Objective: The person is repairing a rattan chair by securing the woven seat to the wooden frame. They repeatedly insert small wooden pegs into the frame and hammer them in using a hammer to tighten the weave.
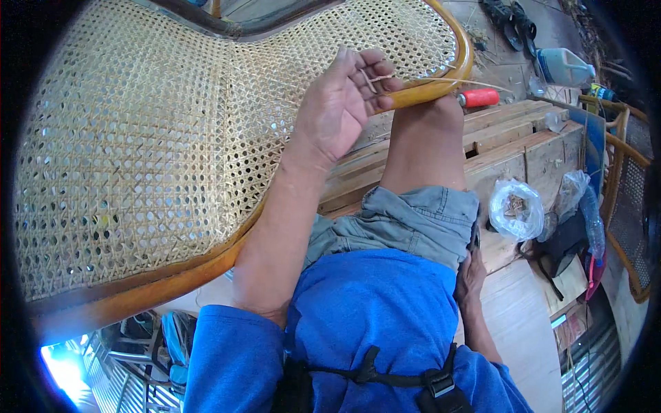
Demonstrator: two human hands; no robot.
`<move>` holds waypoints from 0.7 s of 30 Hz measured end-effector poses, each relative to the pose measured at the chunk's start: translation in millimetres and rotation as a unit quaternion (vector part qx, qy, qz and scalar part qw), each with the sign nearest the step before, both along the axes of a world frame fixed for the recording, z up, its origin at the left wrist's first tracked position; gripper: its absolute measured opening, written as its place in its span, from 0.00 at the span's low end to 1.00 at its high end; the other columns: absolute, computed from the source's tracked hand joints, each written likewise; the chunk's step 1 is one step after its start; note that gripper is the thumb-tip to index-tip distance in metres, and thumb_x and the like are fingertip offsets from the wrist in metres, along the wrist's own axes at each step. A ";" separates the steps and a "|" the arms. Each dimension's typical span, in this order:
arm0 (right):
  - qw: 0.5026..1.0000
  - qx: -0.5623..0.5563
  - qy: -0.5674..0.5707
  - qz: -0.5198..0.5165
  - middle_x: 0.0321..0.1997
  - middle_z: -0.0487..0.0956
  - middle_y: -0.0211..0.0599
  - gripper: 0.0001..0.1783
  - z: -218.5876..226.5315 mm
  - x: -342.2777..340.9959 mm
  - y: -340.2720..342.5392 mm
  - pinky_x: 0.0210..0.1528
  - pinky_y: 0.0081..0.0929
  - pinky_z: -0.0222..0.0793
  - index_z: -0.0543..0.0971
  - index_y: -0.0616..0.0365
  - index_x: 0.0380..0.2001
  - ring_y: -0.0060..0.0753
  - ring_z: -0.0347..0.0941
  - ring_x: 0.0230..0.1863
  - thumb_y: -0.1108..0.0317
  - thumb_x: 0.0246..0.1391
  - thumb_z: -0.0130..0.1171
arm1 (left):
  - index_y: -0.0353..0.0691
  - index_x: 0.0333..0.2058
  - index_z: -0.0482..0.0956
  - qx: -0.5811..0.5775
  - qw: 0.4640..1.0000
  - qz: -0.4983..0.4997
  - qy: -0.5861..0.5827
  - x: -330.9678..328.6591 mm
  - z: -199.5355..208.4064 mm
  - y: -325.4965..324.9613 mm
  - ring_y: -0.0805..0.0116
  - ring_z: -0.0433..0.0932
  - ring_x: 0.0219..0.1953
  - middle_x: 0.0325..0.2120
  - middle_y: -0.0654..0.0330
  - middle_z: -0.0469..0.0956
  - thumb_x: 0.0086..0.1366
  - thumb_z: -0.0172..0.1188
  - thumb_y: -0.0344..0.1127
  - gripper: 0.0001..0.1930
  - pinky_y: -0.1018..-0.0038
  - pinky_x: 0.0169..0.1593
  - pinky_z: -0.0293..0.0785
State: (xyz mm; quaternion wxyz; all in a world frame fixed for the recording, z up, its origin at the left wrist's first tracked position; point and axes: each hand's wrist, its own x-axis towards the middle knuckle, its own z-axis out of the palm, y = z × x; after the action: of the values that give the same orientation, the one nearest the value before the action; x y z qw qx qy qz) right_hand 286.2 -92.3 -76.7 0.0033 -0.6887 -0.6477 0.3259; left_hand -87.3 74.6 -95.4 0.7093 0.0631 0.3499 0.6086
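Observation:
My left hand [348, 103] is raised over the woven cane seat [261, 89] of a rattan chair, palm turned up and fingers curled. A thin pale cane strand [369, 81] lies in those fingers, and a longer length seems to run off to the right past the rounded wooden frame [441, 88]. The seat shows an open weave of small holes, with loose strand ends standing up from it. Down by my right hip, my right hand [471, 274] hangs close to my shorts and the pale board; its fingers are mostly hidden.
Wooden planks [509, 138] form a bench under my leg. On it are a red cylinder [480, 97] and a clear plastic bag of scraps [516, 210]. A white jug [564, 67], black sandals [511, 24] and another rattan frame [623, 206] stand to the right.

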 end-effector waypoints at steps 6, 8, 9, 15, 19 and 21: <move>0.986 0.158 0.048 -0.011 0.36 0.78 0.43 0.08 40.0 -53.6 81.6 0.43 0.27 0.68 0.76 0.65 0.38 0.35 0.75 0.38 0.76 0.55 0.52 | 0.32 0.50 0.67 0.006 0.983 -0.031 -0.179 21.0 3.1 -13.1 0.55 0.71 0.51 0.47 0.50 0.72 0.67 0.33 0.60 0.33 0.62 0.51 0.68; 0.970 0.207 0.126 0.027 0.36 0.78 0.42 0.08 50.8 -104.1 124.2 0.43 0.28 0.69 0.76 0.64 0.37 0.37 0.75 0.37 0.76 0.53 0.54 | 0.32 0.51 0.67 -0.008 0.982 -0.026 -0.185 29.2 7.0 -16.5 0.54 0.70 0.52 0.47 0.50 0.72 0.67 0.32 0.61 0.34 0.62 0.51 0.68; 0.953 0.236 0.175 0.072 0.36 0.78 0.42 0.08 52.7 -128.1 142.5 0.43 0.29 0.69 0.76 0.64 0.37 0.39 0.75 0.37 0.76 0.52 0.55 | 0.33 0.51 0.67 -0.020 0.986 -0.028 -0.164 33.7 11.1 -16.5 0.55 0.70 0.52 0.47 0.50 0.72 0.66 0.32 0.62 0.35 0.62 0.52 0.68; 0.927 0.258 0.210 0.172 0.35 0.76 0.39 0.14 14.5 -197.9 182.3 0.40 0.26 0.70 0.76 0.58 0.41 0.36 0.74 0.38 0.79 0.48 0.56 | 0.34 0.54 0.65 -0.070 0.994 -0.051 -0.064 52.5 28.1 -20.7 0.64 0.69 0.49 0.47 0.55 0.72 0.61 0.33 0.71 0.42 0.70 0.56 0.62; 0.923 0.255 0.221 0.182 0.35 0.76 0.40 0.15 -4.9 -191.9 184.7 0.38 0.26 0.70 0.76 0.57 0.42 0.37 0.74 0.36 0.79 0.49 0.55 | 0.33 0.56 0.62 -0.070 0.995 -0.037 -0.063 64.7 25.3 -22.9 0.67 0.67 0.52 0.50 0.56 0.69 0.62 0.33 0.70 0.42 0.71 0.56 0.61; 0.919 0.268 0.222 0.184 0.35 0.76 0.37 0.13 -4.0 -190.1 185.7 0.37 0.24 0.70 0.76 0.58 0.41 0.32 0.74 0.34 0.79 0.51 0.54 | 0.33 0.55 0.62 -0.083 0.995 -0.031 -0.043 68.3 24.4 -23.7 0.69 0.65 0.54 0.51 0.56 0.68 0.62 0.34 0.69 0.41 0.71 0.56 0.60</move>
State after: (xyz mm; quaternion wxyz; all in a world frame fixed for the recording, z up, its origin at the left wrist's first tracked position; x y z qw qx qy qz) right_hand 96.2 93.4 -80.6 0.2717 -0.4410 -0.8085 0.2794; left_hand -19.0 50.9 -71.0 0.7452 -0.0112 0.3665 0.5569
